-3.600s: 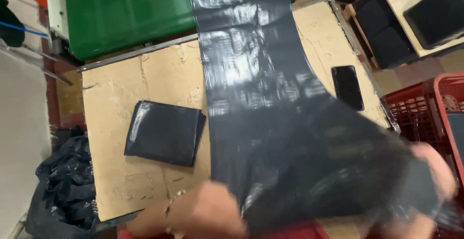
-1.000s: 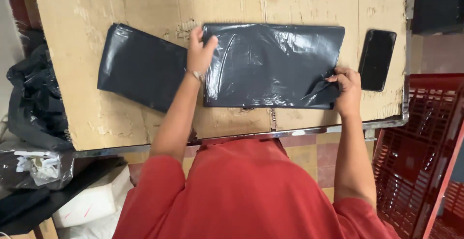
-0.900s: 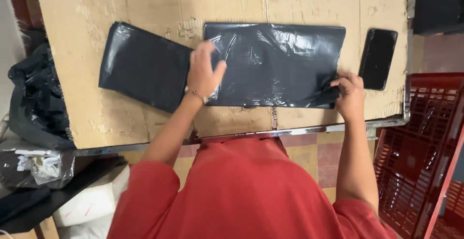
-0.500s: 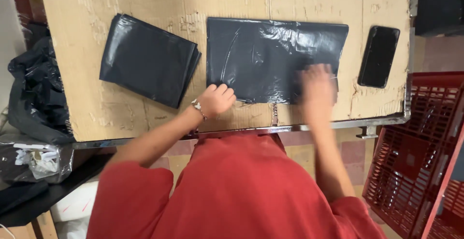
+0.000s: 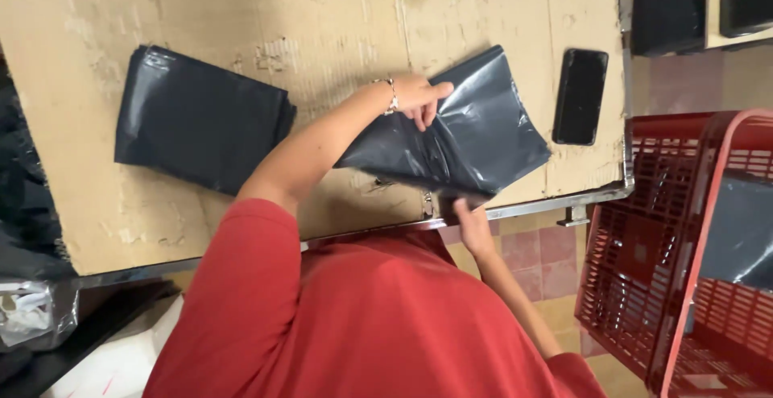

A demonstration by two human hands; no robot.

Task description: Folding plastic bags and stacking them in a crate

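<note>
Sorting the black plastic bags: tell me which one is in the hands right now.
The folded black bag right of centre, beside the phone: left hand on top, right hand under its near edge. The other folded bag lies untouched at the left.

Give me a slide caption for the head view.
Both hands, left and right, fold a black bag on a cardboard-topped table.

Glossy, crinkly black plastic bag (image 5: 467,136) pinched in both hands; the cardboard tabletop (image 5: 338,35) under the grip is matt and scuffed rough, metal edge strip (image 5: 555,203) right below it.
</note>
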